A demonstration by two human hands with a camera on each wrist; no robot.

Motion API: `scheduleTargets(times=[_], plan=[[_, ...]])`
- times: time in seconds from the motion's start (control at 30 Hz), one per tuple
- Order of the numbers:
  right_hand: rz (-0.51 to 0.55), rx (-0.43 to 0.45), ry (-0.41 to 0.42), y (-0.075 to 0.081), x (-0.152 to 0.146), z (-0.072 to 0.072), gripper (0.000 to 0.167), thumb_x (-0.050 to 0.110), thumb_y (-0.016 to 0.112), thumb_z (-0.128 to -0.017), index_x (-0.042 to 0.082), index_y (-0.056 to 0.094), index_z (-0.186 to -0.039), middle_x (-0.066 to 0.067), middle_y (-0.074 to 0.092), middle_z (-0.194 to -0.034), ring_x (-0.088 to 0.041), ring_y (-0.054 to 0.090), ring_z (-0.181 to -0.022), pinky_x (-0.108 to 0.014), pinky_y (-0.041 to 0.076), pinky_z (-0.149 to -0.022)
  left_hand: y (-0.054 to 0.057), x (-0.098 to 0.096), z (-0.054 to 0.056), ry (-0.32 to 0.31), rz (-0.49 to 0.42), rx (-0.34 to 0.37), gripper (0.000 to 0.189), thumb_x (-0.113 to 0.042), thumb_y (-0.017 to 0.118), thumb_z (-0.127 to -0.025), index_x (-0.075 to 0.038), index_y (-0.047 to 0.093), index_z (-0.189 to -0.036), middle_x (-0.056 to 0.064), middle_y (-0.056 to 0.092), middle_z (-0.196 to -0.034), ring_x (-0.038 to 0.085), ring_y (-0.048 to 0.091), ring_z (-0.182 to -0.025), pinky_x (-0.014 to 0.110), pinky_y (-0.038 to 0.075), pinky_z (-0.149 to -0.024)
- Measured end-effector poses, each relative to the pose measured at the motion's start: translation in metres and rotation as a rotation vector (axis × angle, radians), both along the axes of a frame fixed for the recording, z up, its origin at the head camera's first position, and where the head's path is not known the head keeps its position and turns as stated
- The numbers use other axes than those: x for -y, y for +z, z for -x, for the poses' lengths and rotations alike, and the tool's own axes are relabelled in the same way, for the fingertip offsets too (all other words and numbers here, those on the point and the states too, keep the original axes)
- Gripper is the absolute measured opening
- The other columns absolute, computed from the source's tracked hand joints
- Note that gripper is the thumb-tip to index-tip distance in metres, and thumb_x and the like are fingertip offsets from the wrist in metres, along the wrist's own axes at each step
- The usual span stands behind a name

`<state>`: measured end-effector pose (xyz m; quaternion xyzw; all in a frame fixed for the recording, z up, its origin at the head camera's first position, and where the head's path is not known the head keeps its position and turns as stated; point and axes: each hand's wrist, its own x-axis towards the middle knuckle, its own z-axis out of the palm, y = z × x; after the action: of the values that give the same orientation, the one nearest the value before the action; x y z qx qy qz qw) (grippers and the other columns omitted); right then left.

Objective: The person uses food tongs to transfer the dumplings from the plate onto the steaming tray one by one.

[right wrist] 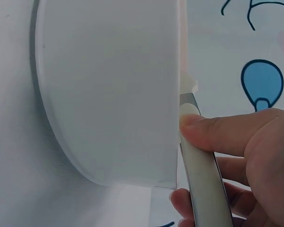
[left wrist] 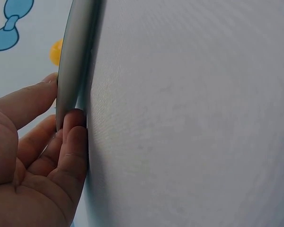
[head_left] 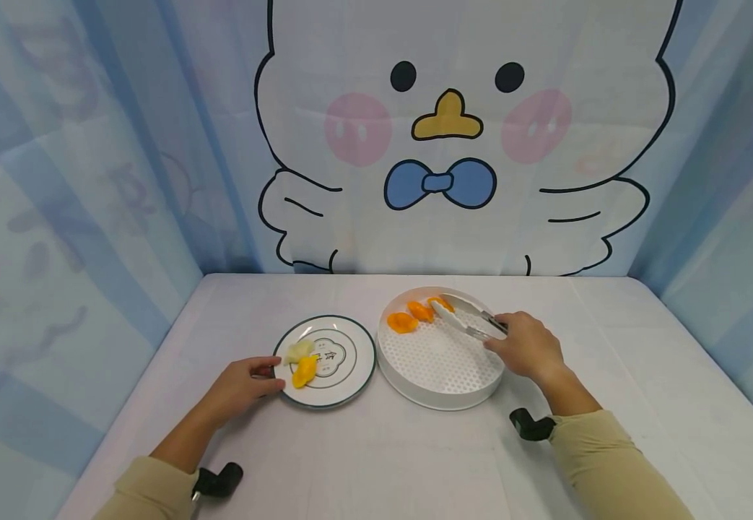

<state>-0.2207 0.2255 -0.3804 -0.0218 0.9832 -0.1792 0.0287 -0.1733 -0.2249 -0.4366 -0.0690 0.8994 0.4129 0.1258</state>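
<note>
My left hand (head_left: 246,388) pinches the left rim of a white plate (head_left: 357,372) with a dark green edge. In the left wrist view, the thumb lies over the plate's rim and the fingers sit beneath it. A yellow piece (head_left: 305,371) and a pale yellow-green piece (head_left: 299,352) lie on the plate. My right hand (head_left: 528,345) grips metal tongs (right wrist: 206,184) with white tips. They reach into a round white basket (head_left: 441,399) with a perforated floor. Their tips are at the rearmost orange piece (head_left: 440,301); whether they clasp it, I cannot tell.
Two more orange pieces, one nearer the middle (head_left: 420,311) and one at the left (head_left: 403,323), lie in the basket's back left part. Plate and basket stand side by side on a white-covered table (head_left: 376,462). A printed curtain (head_left: 447,238) hangs behind.
</note>
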Motion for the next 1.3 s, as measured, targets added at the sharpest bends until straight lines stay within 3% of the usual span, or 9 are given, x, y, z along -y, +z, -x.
scheduleTargets(times=[0.57,0.93,1.3], plan=[[0.048,-0.049,-0.005,0.004,0.005,-0.007,0.062,0.031,0.071,-0.091,-0.006,0.055,-0.138,-0.032,0.052,-0.135,-0.048,0.052,-0.120,-0.061,0.048,-0.089,-0.001,0.000,0.000,0.008,0.010,0.000,0.059,-0.029,0.077,-0.089,-0.005,0.058,-0.139,0.018,0.061,-0.127,0.033,0.054,-0.114,0.053,0.045,-0.100],[0.090,-0.092,0.086,0.013,0.030,-0.021,0.058,0.029,0.072,-0.090,-0.003,0.057,-0.137,-0.028,0.056,-0.132,-0.043,0.056,-0.115,-0.057,0.050,-0.086,0.003,-0.002,-0.002,0.007,0.007,-0.004,0.058,-0.029,0.076,-0.089,-0.004,0.058,-0.139,0.019,0.060,-0.127,0.034,0.053,-0.114,0.054,0.044,-0.101],[0.110,-0.087,0.171,0.011,0.061,-0.038,0.055,0.027,0.076,-0.088,0.000,0.061,-0.133,-0.019,0.062,-0.125,-0.031,0.060,-0.099,-0.048,0.052,-0.078,0.003,-0.002,-0.001,-0.002,0.029,-0.012,0.057,-0.028,0.075,-0.090,-0.003,0.058,-0.138,0.022,0.059,-0.129,0.036,0.053,-0.117,0.055,0.043,-0.102]])
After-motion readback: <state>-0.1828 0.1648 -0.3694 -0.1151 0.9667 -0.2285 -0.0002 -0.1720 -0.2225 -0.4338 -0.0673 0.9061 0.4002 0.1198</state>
